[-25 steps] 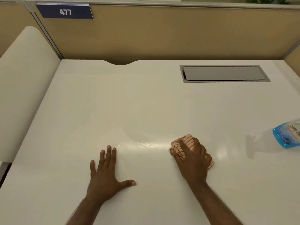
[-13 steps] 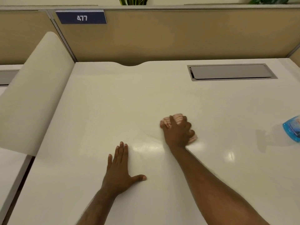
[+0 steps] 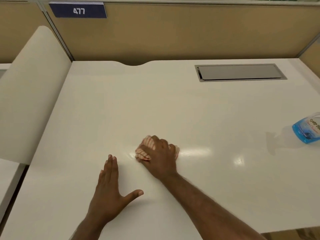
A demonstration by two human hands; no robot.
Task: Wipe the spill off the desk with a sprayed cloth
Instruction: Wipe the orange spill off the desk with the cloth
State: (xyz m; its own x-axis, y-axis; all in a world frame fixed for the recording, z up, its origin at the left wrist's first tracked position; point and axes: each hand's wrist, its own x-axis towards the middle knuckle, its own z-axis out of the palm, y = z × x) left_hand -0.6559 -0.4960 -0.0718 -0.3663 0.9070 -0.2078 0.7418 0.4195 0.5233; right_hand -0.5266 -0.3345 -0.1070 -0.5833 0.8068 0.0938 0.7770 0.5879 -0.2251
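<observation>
Fingers of the right hand [image 3: 160,155] were curled down over a bunched red-and-white striped cloth [image 3: 144,151], gripping it and pressing it against the white tabletop [image 3: 155,104] near its middle. The cloth and knuckles were blurred. A glossy wet streak [image 3: 194,151] lay on the surface just to the right of the cloth, with a smaller shine at its left edge. The left hand [image 3: 110,191] rested flat on the tabletop nearer the person, palm down, four fingers together and thumb stuck out to the right, holding nothing and close beside the right wrist. A blue spray bottle [image 3: 307,129] stood at the right edge, well apart from both hands, cut off by the frame. A grey cable hatch [image 3: 239,72] was set into the far right of the tabletop. A blue sign [image 3: 78,10] reading 477 hung on the tan partition [image 3: 173,32] behind.
</observation>
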